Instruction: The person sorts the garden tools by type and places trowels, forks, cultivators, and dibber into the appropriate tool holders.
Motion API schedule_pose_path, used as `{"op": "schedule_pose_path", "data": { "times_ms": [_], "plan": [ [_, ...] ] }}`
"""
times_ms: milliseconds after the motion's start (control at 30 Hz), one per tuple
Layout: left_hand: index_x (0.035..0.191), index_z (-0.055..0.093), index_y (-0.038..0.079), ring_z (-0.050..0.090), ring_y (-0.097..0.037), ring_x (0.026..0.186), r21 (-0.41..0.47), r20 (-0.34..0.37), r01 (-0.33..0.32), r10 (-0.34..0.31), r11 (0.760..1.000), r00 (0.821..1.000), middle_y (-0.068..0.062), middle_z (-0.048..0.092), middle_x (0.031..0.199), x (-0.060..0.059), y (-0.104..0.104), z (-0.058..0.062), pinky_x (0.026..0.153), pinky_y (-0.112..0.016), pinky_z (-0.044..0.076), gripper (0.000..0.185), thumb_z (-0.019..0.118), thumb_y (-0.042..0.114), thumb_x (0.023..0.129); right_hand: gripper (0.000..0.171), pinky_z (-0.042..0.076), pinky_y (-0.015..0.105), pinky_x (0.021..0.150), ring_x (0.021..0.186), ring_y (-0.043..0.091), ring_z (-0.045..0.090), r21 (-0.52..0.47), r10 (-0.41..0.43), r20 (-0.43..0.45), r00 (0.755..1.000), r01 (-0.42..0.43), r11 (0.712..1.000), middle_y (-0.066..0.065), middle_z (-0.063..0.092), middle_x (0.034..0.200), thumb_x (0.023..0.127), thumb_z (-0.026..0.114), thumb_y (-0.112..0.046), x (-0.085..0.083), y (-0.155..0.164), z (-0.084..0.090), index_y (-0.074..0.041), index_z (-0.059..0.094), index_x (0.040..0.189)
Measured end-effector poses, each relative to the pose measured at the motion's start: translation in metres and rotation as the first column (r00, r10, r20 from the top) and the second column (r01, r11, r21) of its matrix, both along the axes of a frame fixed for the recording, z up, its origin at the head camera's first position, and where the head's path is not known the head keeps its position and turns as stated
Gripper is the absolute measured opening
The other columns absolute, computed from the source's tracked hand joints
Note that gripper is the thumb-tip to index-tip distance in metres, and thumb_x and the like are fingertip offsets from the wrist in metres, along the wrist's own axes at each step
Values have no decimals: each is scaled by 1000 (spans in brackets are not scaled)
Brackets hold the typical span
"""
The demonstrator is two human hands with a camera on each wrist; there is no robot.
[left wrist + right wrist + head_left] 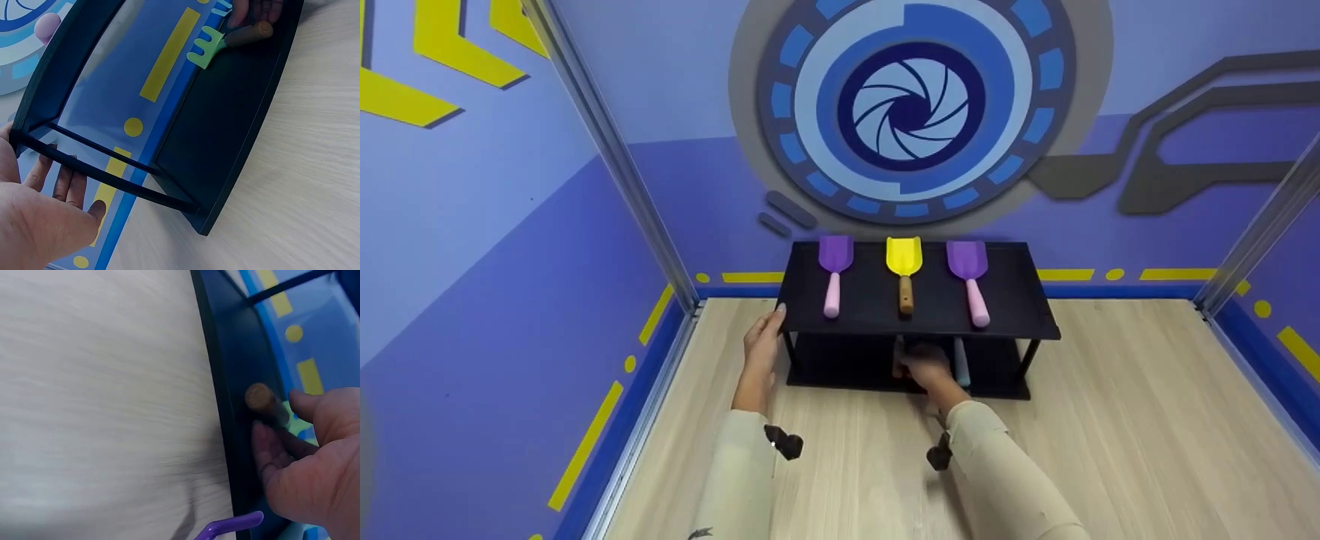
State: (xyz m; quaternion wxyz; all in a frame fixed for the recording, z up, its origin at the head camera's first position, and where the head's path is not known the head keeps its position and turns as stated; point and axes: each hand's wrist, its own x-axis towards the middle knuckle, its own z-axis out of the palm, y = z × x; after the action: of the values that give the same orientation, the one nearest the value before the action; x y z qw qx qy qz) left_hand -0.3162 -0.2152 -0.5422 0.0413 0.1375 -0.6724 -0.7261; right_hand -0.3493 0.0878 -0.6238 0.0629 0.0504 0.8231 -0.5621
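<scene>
A black two-tier rack [862, 307] stands against the back wall. My left hand [763, 341] holds the left end of its upper board, fingers beside the end bar in the left wrist view. Within the lower tier, my right hand [928, 365] is close by a small green hand rake [209, 49] with a brown handle [261, 398]. Its thumb and fingers are spread around the handle, with no clear grip. To the right of that hand lies a light blue handle [961, 362]. Blue prongs [221, 8] show behind the rake; their tool is partly hidden.
On the upper board lie a purple scoop [835, 255] with pink handle, a yellow scoop [904, 257] with brown handle, and another purple scoop [967, 259]. A bent purple piece [230, 526], kind unclear, enters the right wrist view. Metal posts [607, 150] frame the wooden tabletop [1132, 420].
</scene>
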Motion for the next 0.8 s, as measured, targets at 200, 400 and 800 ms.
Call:
{"op": "schedule_pose_path", "data": {
  "times_ms": [200, 400, 800],
  "plan": [
    [147, 58, 7, 36, -36, 161, -3, -22, 0, 0, 1000, 1000, -14, 43, 168, 0, -1, 0, 135, -53, 27, 59, 60, 50, 107, 25, 57, 29, 75, 90, 28, 71, -64, -24, -3, 1000, 24, 998, 20, 74, 110, 100, 69, -11, 24, 8, 15, 9, 70, 116],
    [146, 60, 11, 38, -35, 159, -20, 11, -2, 2, 1000, 1000, -11, 48, 166, 0, 2, -2, 134, -57, 27, 59, 61, 54, 106, 33, 57, 31, 68, 81, 23, 67, 29, 83, -35, 996, -82, 996, 19, 71, 111, 101, 60, -8, 60, 42, 38, 3, 68, 131],
    [139, 63, 9, 38, -36, 159, -12, -10, -10, 10, 1000, 1000, -12, 47, 166, -2, -1, -4, 133, -59, 26, 56, 62, 53, 106, 29, 56, 29, 73, 88, 15, 67, 354, 195, -122, 973, -141, 925, 8, 75, 100, 102, 72, -19, 122, 115, 35, 1, 71, 123]
  ]
}}
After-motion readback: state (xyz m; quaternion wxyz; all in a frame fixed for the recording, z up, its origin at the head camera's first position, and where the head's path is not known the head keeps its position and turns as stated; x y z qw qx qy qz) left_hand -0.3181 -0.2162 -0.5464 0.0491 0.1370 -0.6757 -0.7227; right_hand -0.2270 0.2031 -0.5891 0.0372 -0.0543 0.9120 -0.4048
